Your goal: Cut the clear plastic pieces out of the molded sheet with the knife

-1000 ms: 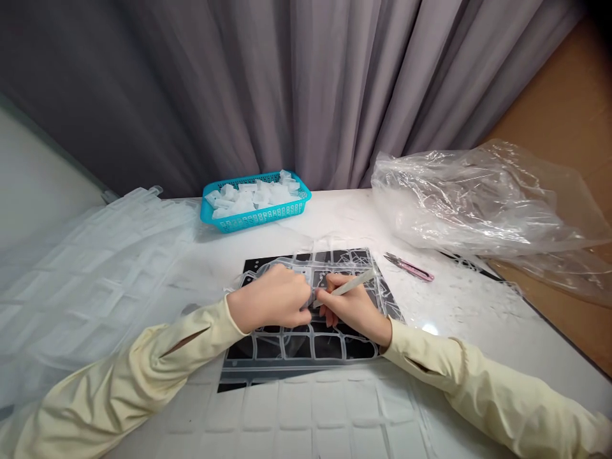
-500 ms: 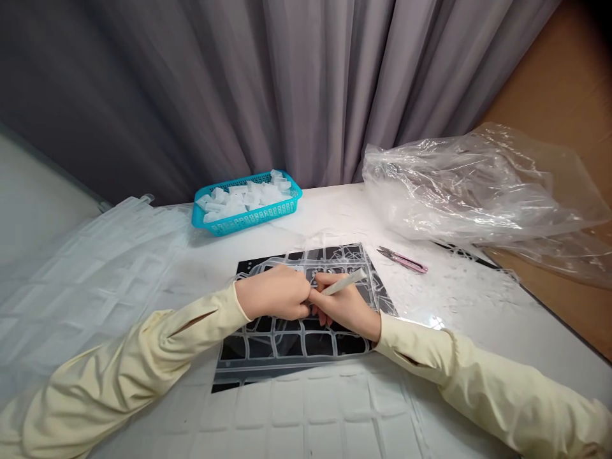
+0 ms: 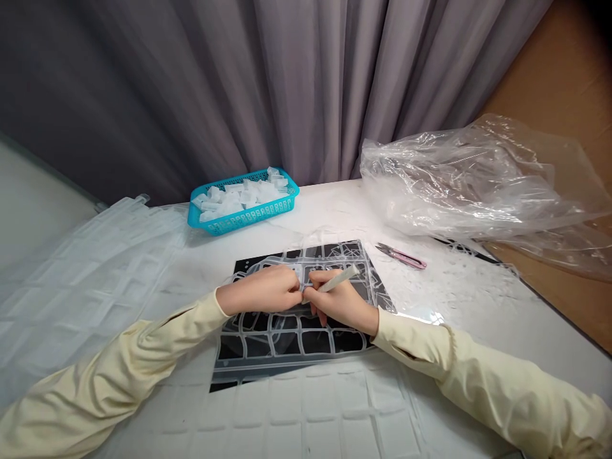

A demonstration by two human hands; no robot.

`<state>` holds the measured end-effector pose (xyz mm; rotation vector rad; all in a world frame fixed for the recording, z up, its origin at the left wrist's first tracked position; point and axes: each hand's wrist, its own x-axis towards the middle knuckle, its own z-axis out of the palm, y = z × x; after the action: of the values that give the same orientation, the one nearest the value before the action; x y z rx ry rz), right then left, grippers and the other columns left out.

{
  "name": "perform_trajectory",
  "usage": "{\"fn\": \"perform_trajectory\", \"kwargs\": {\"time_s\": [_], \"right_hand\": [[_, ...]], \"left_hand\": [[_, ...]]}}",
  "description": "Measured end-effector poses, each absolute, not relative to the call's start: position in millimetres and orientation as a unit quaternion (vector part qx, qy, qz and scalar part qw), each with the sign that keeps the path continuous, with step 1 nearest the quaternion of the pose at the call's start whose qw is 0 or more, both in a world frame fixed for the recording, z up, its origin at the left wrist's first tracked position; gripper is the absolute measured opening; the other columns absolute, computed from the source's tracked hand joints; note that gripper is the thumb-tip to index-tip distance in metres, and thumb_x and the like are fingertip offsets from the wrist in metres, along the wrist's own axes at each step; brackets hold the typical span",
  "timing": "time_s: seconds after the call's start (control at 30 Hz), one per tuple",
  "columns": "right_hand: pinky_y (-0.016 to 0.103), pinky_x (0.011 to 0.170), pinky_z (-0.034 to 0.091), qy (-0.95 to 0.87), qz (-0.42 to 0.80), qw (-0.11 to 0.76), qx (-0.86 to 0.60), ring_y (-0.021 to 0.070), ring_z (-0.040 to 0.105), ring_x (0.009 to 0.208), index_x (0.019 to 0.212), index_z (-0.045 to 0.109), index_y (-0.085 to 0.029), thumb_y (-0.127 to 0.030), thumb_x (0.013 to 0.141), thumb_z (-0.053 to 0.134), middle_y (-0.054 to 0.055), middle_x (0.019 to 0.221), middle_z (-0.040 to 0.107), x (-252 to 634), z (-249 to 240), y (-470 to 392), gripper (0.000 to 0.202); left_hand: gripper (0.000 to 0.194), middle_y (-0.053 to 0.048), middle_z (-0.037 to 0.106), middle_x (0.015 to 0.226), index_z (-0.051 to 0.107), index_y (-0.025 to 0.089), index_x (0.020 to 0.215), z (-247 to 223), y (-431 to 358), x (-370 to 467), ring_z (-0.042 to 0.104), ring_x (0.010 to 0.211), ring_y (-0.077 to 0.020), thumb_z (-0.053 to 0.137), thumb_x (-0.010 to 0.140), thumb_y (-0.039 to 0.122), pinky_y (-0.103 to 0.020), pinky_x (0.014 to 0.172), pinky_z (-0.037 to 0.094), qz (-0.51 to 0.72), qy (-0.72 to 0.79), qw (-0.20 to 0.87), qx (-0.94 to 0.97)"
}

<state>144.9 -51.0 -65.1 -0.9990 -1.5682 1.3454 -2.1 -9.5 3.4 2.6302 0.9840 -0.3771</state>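
A black sheet (image 3: 282,344) lies on the white table under a clear plastic piece with a grid of pockets. My right hand (image 3: 339,299) is wrapped round a pale pen-like tool (image 3: 340,278), its back end pointing up to the right and its tip hidden near the fingers. Close beside it, my left hand (image 3: 262,288) rests on the clear plastic with its fingers curled. Whatever is between the left fingertips is too small to make out. The two hands almost touch over the middle of the sheet.
Behind stands a blue basket (image 3: 248,218) of small clear pieces. Pink snips (image 3: 401,256) lie right of the sheet. A crumpled clear bag (image 3: 459,185) fills the back right. Clear gridded sheets (image 3: 95,274) spread left and in front.
My left hand has shifted slightly left, its forearm lower. My right hand and the tool have barely moved. The whole view has shifted a little.
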Motion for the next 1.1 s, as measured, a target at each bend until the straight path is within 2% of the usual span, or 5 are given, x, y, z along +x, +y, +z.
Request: {"fn": "perform_trajectory", "kwargs": {"time_s": [0.4, 0.67, 0.83, 1.0, 1.1], "right_hand": [[0.018, 0.032, 0.022, -0.640, 0.499, 0.414, -0.412, 0.0055, 0.038, 0.030, 0.050, 0.031, -0.021, -0.012, 0.072, 0.046, -0.008, 0.039, 0.041, 143, -67, -49, 0.028], [0.018, 0.035, 0.022, -0.636, 0.501, 0.413, -0.417, 0.0060, 0.036, 0.032, 0.048, 0.031, -0.021, -0.010, 0.071, 0.047, -0.007, 0.039, 0.041, 142, -65, -47, 0.030], [0.018, 0.030, 0.021, -0.613, 0.521, 0.422, -0.418, 0.0057, 0.037, 0.029, 0.048, 0.030, -0.021, -0.012, 0.070, 0.048, -0.007, 0.039, 0.043, 141, -65, -48, 0.030], [0.017, 0.027, 0.023, -0.560, 0.557, 0.437, -0.430, 0.0059, 0.038, 0.025, 0.048, 0.030, -0.021, -0.012, 0.069, 0.047, -0.007, 0.037, 0.047, 142, -61, -51, 0.028], [0.017, 0.026, 0.022, -0.518, 0.558, 0.463, -0.453, 0.0054, 0.035, 0.023, 0.050, 0.029, -0.022, -0.012, 0.068, 0.046, -0.008, 0.035, 0.046, 144, -59, -52, 0.026]], "left_hand": [[0.026, 0.004, 0.023, 0.045, 0.024, 0.017, 0.051, 4, -9, -8, 0.024, 0.042, -0.0088, 0.038, 0.073, 0.017, -0.025, 0.042, 0.019, -0.109, 0.359, 0.234, 0.897], [0.021, 0.004, 0.033, 0.046, 0.040, 0.017, 0.054, 7, -6, -18, 0.027, 0.042, -0.0078, 0.037, 0.075, 0.019, -0.021, 0.040, 0.023, -0.119, 0.380, 0.308, 0.864], [0.020, 0.004, 0.033, 0.048, 0.040, 0.017, 0.056, 6, -6, -21, 0.028, 0.043, -0.0079, 0.037, 0.075, 0.018, -0.021, 0.040, 0.023, -0.110, 0.387, 0.327, 0.855], [0.028, 0.004, 0.025, 0.046, 0.027, 0.017, 0.054, 7, -18, -17, 0.023, 0.042, -0.0083, 0.039, 0.079, 0.021, -0.024, 0.042, 0.018, -0.106, 0.391, 0.224, 0.886], [0.033, 0.004, 0.032, 0.047, 0.030, 0.017, 0.057, 6, -31, -19, 0.030, 0.042, -0.0088, 0.039, 0.085, 0.032, -0.025, 0.044, 0.016, -0.088, 0.405, 0.128, 0.901]]}}
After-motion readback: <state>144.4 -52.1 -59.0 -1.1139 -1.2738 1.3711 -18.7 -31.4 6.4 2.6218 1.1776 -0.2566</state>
